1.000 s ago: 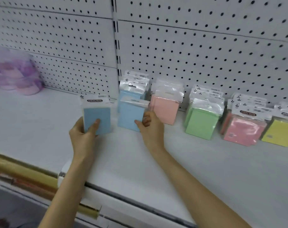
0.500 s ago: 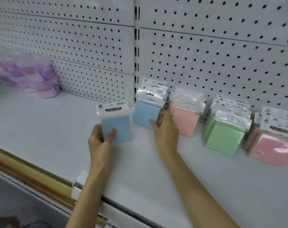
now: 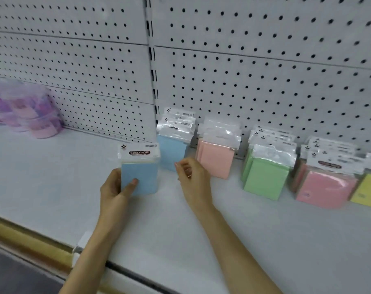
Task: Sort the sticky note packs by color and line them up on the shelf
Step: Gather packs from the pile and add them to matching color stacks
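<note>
My left hand [image 3: 114, 192] grips a blue sticky note pack [image 3: 140, 169], held upright just left of the blue row [image 3: 172, 150] that leans against the pegboard. Just in front of that blue row, without touching it, my right hand [image 3: 193, 177] hovers with its fingers loosely curled and nothing in them. Further right stand rows of peach packs [image 3: 217, 160], green packs [image 3: 265, 177], pink packs [image 3: 325, 187] and a yellow pack [image 3: 369, 192] at the frame's edge.
The white shelf [image 3: 53, 177] runs left to a clear bag of pink and purple items [image 3: 25, 111] by the pegboard back wall [image 3: 244, 71]. A gold strip [image 3: 27, 236] edges the shelf front.
My right hand has let go of the front blue pack in the row and drawn back slightly. My left hand still holds its blue pack. The camera has shifted left.
</note>
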